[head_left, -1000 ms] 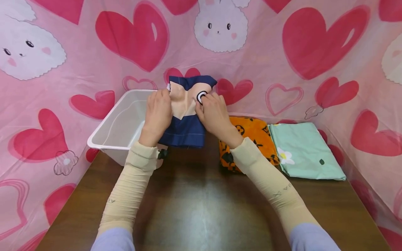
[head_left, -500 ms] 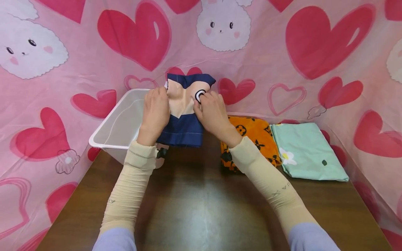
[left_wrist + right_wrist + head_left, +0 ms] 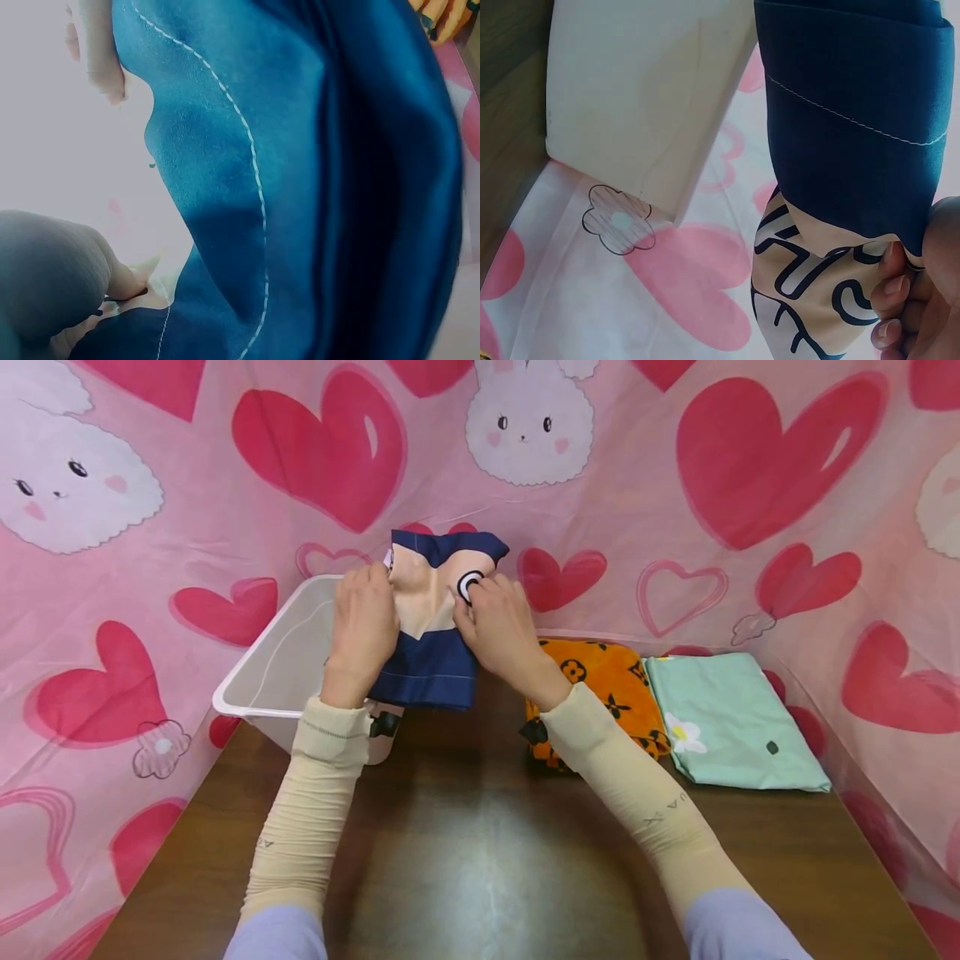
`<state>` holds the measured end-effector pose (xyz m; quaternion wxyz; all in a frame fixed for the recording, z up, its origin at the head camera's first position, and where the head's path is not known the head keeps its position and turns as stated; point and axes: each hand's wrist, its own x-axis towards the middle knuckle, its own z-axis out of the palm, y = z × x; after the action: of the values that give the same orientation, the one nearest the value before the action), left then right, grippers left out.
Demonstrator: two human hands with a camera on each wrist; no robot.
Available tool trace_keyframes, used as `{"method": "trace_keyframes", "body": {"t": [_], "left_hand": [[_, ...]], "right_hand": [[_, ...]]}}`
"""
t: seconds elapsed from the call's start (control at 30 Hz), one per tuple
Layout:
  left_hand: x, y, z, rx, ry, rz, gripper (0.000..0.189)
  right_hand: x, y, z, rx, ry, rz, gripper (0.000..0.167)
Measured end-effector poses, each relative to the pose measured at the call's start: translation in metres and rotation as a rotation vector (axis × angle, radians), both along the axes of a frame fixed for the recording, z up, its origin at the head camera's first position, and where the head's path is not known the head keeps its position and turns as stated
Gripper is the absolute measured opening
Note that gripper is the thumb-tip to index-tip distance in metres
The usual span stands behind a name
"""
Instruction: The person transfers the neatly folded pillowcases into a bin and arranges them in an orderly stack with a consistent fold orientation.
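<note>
A folded navy-and-peach cloth (image 3: 423, 672) hangs in the air between both hands, partly in front of the bin. My left hand (image 3: 365, 622) grips its left side, and my right hand (image 3: 497, 622) pinches its right side beside a round black-and-white print. Navy fabric (image 3: 292, 172) with white stitching fills much of the left wrist view, the thumb at lower left. In the right wrist view, curled fingers of the right hand (image 3: 919, 300) hold the cloth (image 3: 847, 97) below its navy band, where black-outlined lettering shows on peach.
A white plastic bin (image 3: 288, 652) stands at the back left of the brown table (image 3: 480, 843). At the back right lie a folded orange patterned cloth (image 3: 603, 681) and a folded mint-green cloth (image 3: 738, 718) with a flower. A pink heart-print curtain (image 3: 637, 485) hangs behind.
Both hands and the navy-and-peach cloth have shifted slightly left and up. The grip on the cloth, the bin and the folded cloths look the same.
</note>
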<state>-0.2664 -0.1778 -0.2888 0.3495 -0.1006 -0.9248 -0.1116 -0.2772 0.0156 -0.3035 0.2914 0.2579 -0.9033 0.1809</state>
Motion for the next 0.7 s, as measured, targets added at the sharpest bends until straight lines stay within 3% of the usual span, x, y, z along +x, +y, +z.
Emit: {"method": "trace_keyframes", "body": {"t": [0.7], "left_hand": [[0.010, -0.016, 0.007, 0.022, 0.034, -0.004, 0.016]], "right_hand": [[0.006, -0.014, 0.005, -0.007, 0.024, 0.009, 0.031]]}}
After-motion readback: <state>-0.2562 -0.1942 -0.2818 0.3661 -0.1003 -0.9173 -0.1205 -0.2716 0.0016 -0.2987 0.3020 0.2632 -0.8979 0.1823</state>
